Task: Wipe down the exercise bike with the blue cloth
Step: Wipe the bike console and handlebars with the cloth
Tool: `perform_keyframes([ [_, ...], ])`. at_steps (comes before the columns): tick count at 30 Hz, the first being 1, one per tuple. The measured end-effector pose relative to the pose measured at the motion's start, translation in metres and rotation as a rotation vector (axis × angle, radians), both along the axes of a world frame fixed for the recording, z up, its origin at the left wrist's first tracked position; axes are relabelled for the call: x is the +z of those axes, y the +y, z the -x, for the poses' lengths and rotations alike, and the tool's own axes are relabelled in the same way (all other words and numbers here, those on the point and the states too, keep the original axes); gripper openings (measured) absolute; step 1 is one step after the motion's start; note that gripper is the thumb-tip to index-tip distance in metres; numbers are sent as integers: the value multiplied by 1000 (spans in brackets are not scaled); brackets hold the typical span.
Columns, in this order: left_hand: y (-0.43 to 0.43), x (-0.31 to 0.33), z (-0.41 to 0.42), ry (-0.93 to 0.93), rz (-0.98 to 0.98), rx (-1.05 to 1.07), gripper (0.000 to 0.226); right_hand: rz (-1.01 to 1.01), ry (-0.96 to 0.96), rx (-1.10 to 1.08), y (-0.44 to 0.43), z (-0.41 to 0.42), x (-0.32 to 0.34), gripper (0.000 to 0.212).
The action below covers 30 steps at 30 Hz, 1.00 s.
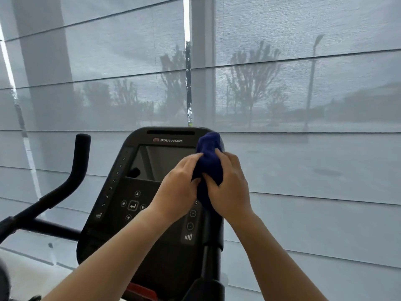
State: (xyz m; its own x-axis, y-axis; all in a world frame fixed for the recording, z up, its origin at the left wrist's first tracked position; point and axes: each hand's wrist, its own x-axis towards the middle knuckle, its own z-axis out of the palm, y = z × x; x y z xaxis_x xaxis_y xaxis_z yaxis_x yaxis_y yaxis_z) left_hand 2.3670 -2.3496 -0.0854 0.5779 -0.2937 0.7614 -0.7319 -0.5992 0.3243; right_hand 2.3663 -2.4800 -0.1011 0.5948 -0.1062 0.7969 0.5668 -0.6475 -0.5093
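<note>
Backdrop: translucent grey roller blinds [303, 170] over windows; tree silhouettes [252, 79] and a lamp post [312, 72] show through.

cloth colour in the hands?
Dark blue cloth, bunched between both hands; clearest in the head view.

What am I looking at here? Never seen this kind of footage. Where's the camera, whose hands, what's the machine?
There is no robot. One wide-angle camera sits on a person's head, looking forward and down, so the two bare arms are the wearer's own. The left hand and right hand together hold a bunched blue cloth in front of the right side of an exercise bike console, which is black and marked Star Trac. It has a dark screen with round buttons below. A black handlebar rises at the left. Behind are pale translucent window blinds, with trees faintly showing through.
</note>
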Motion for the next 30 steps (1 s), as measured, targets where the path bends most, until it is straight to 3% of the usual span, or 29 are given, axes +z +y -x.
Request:
perform_keyframes([
  [8, 17, -26, 19, 74, -27, -78, 54, 108, 2, -84, 3, 34, -14, 49],
  [12, 37, -22, 20, 35, -47, -72, 66, 357, -86, -297, 17, 25, 10, 59],
  [15, 51, -25, 19, 73, -94, -46, 68, 643, 73, -404, 29, 12, 17, 61],
  [17, 57, -32, 21, 124, -164, -39, 69, 715, 146, -451, 36, 12, 11, 56],
  [22, 71, -47, 34, 214, -247, -93, 68, 713, 317, -499, 53, 44, -8, 32],
  [27, 103, -66, 61, 255, -284, -192, 62, 580, 707, -369, 52, 80, 14, 25],
  [30, 122, -83, 74, 288, -377, -177, 57, 492, 697, -295, 56, 97, 7, 20],
])
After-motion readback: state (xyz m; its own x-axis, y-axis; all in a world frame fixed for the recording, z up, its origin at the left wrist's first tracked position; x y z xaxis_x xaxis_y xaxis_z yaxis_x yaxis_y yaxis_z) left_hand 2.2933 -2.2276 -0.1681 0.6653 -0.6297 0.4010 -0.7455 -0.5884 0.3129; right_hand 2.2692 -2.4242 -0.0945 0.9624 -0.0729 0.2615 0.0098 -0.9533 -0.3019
